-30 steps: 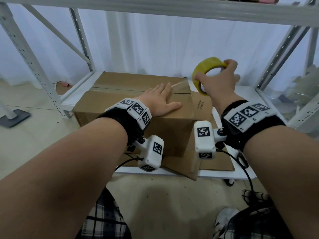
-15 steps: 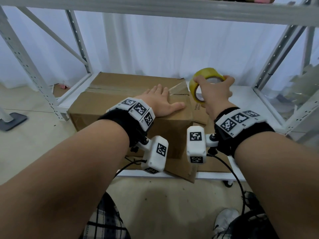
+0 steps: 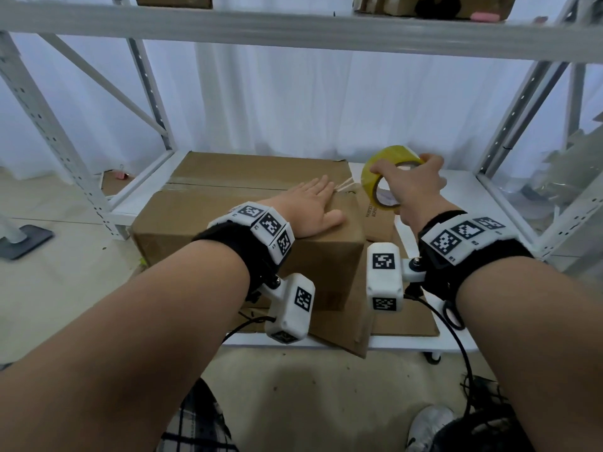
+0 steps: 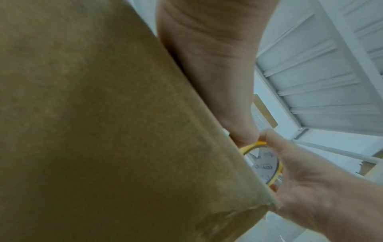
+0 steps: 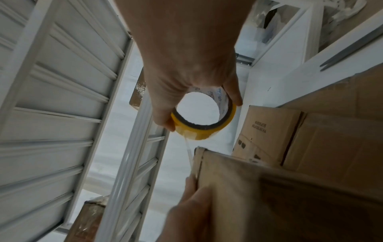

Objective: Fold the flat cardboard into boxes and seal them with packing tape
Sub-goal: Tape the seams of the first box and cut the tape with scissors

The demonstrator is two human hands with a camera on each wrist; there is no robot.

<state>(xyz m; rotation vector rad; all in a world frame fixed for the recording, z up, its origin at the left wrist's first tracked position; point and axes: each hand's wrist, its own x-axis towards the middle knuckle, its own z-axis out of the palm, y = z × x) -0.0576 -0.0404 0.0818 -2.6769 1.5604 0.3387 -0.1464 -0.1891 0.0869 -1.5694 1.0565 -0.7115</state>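
Taping the box
Left hand (image 3: 310, 208) is pressing flat on the box (image 3: 228, 216); right hand (image 3: 412, 190) is gripping the tape roll (image 3: 375, 177) beside it.

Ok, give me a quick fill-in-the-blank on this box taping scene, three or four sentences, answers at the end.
1. The left hand lies flat on top of the cardboard ____.
2. The right hand grips a roll of ____ packing tape.
3. A strip of tape runs from the roll to the box's ____ face.
4. The box sits on a ____ metal shelf.

Answers: box; yellow; top; white
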